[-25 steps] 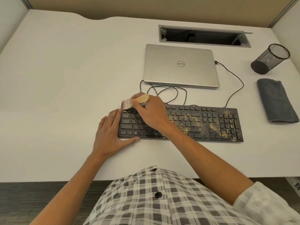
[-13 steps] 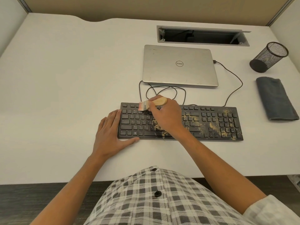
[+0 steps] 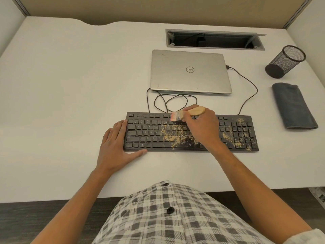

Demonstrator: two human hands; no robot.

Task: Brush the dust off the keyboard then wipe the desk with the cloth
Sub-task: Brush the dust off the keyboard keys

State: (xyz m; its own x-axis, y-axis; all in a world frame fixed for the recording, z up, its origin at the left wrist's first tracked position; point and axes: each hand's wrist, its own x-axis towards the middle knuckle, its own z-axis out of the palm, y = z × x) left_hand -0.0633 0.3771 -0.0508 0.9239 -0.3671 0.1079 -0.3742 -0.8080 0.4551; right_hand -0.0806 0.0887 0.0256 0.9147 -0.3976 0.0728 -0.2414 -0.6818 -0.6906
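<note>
We held the brush in our right hand, fingers curled round its wooden handle, the bristles pointing left and touching the upper key rows of the keyboard. Our left hand lay flat on the tabletop, fingers straight and together against the keyboard's left end, thumb along its front edge.

Yellowish dust lay scattered over the keys just below and left of our right fingers, reaching the space bar and the front edge. A second patch of dust covered the number pad, to the right of that hand. The keys nearest our left fingers looked clean.

The cloth, grey and folded, lay well to the right of our right hand, apart from the keyboard. Just beyond it stood a black mesh cup; we could not tell whether anything was in it.

Beyond our right fingers a closed laptop lay flat, with a looped cable between it and the keyboard. Farther back a cable tray was sunk into the tabletop, its lid open, with dark wiring dimly visible inside.
</note>
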